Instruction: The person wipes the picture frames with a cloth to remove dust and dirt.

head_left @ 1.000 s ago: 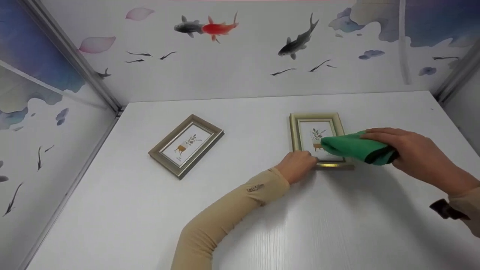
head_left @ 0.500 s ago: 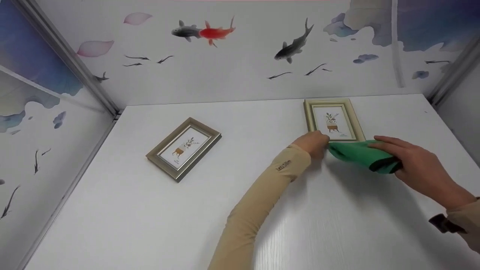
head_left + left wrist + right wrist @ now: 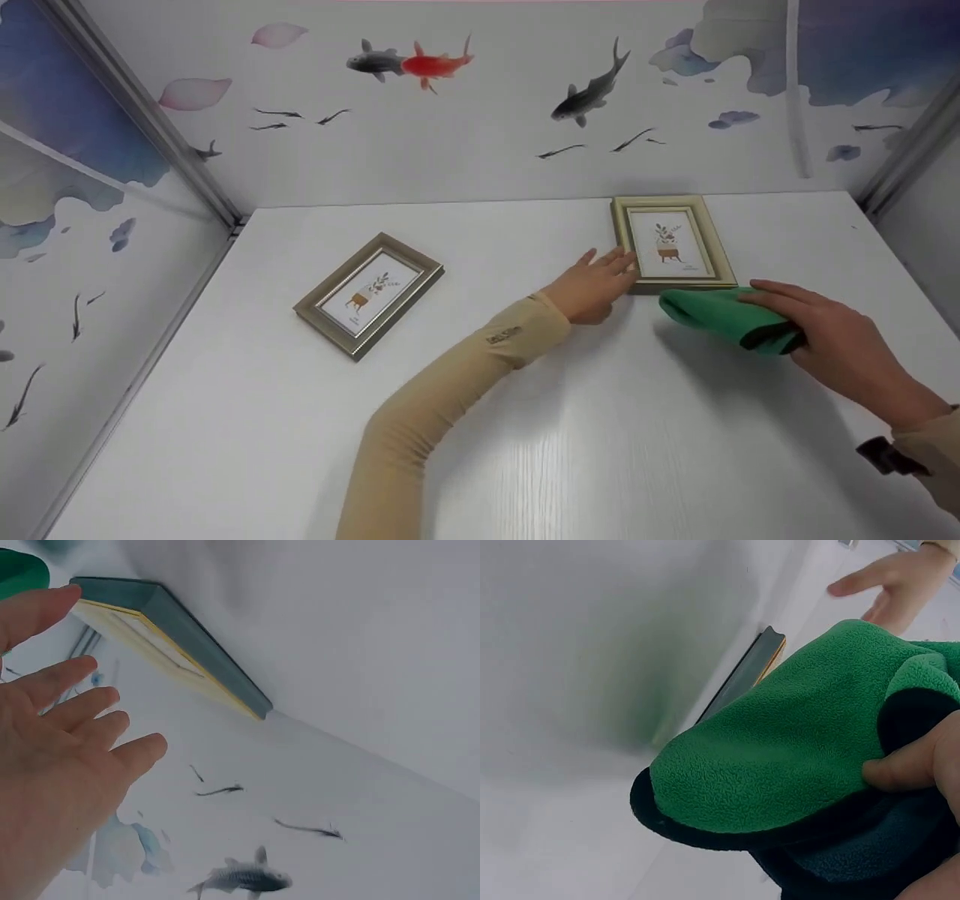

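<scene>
A gold picture frame [image 3: 721, 259] with a potted-plant print lies at the table's back right, close to the rear wall. My left hand [image 3: 592, 286] is beside its left edge with the fingers spread. In the left wrist view a gap shows between that hand [image 3: 67, 742] and the picture frame [image 3: 206, 652]. My right hand [image 3: 855, 345] pinches a folded green cloth [image 3: 720, 315] with black edging, just in front of the picture frame's near edge. In the right wrist view the thumb presses on the cloth [image 3: 780, 742], which hides most of the picture frame.
A second, brownish-gold picture frame [image 3: 326, 326] lies turned at an angle on the left of the white table [image 3: 247, 450]. Behind stands a wall [image 3: 480, 150] printed with fish, and a similar printed panel [image 3: 45, 315] borders the left side.
The right-hand picture frame has moved back and slightly right, toward the wall. My left hand let go of it and drew left, fingers spreading. The green cloth came down off its front.
</scene>
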`<state>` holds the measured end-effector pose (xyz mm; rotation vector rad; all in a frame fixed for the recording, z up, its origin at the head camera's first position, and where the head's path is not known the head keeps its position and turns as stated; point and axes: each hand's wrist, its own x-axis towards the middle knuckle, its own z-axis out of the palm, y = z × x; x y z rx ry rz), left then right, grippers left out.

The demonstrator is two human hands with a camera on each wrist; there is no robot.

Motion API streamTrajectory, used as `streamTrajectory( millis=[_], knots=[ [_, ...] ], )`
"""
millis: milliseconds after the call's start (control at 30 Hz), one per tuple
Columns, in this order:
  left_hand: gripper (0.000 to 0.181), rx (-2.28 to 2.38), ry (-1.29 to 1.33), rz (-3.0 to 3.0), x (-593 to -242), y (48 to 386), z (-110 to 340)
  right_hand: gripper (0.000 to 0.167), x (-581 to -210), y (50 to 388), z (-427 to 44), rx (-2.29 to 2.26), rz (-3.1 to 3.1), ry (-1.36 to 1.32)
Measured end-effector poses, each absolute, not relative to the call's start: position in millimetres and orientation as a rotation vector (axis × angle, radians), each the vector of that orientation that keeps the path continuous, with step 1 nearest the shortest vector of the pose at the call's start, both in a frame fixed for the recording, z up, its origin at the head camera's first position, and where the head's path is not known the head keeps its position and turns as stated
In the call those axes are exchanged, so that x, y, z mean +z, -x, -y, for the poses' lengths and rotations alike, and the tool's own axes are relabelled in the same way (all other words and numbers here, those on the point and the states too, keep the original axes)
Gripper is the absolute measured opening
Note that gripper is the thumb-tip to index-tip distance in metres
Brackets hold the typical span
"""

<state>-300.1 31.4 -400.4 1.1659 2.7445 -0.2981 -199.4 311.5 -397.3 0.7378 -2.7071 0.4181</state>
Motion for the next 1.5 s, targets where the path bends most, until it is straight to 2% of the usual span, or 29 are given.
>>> streamTrajectory(
  millis=[167, 300, 633, 800, 1033, 1300, 1500],
  knots=[
    [0.055, -0.384, -1.171, -2.774, -386, 278, 43, 0.08, -396, 201, -305, 0.449, 2.682, -0.743],
    [0.054, -0.268, -1.082, -2.832, -386, 266, 113, 0.081, -399, 202, -299, 0.487, 2.64, -0.767],
    [0.063, 0.065, -0.479, -2.888, -395, 251, 285, 0.083, -409, 203, -280, 0.52, 2.597, -0.879],
    [0.066, 0.194, -0.235, -2.86, -403, 246, 341, 0.083, -410, 203, -274, 0.525, 2.604, -0.871],
    [0.067, 0.346, -0.216, -2.818, -421, 241, 357, 0.083, -408, 204, -271, 0.546, 2.621, -0.868],
    [0.06, 0.456, -0.401, -2.818, -421, 226, 337, 0.084, -407, 202, -276, 0.538, 2.616, -0.866],
    [0.045, 0.611, -0.526, -2.767, -430, 222, 317, 0.082, -407, 202, -280, 0.53, 2.617, -0.848]
  ],
)
